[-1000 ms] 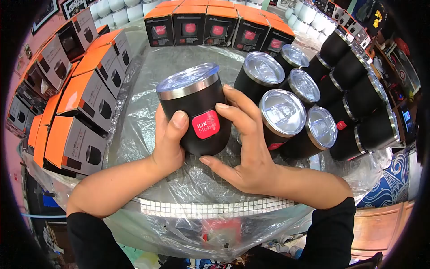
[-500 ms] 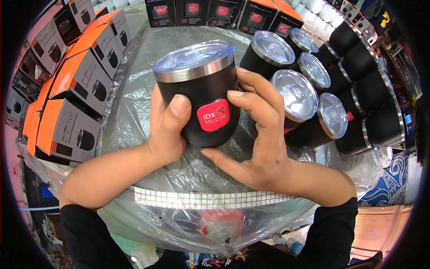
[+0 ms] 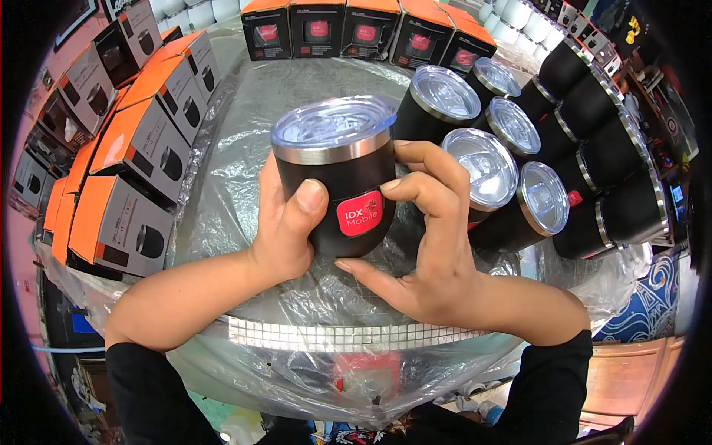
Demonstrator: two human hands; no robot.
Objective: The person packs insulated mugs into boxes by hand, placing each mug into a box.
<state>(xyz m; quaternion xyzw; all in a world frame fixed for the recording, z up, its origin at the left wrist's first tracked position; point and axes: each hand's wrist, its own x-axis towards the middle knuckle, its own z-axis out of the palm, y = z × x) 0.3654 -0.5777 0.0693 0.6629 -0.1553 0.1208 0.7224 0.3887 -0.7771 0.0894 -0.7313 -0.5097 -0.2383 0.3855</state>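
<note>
A black tumbler (image 3: 337,182) with a steel rim, a clear lid (image 3: 334,121) and a red "IDX Mobile" label (image 3: 359,213) is held up in front of me, slightly tilted. My left hand (image 3: 289,222) wraps its left side, thumb on the front beside the label and the other fingers hidden behind. On the right side, my right hand (image 3: 437,230) grips it with fingertips near the label's edge and the thumb under the base. Several lidded black tumblers (image 3: 482,169) stand just beyond my right hand.
Orange and grey boxes (image 3: 133,222) are stacked along the left. More boxes (image 3: 319,30) with red labels line the back. At the right, black tumblers (image 3: 630,208) lie piled on their sides. Clear plastic sheeting covers the table (image 3: 245,111), and a white tiled strip (image 3: 334,335) runs along its front.
The held tumbler sits slightly lower and further right in view, with more of its lid top showing. The surroundings have shifted a little as the camera moved. Both hands keep their hold.
</note>
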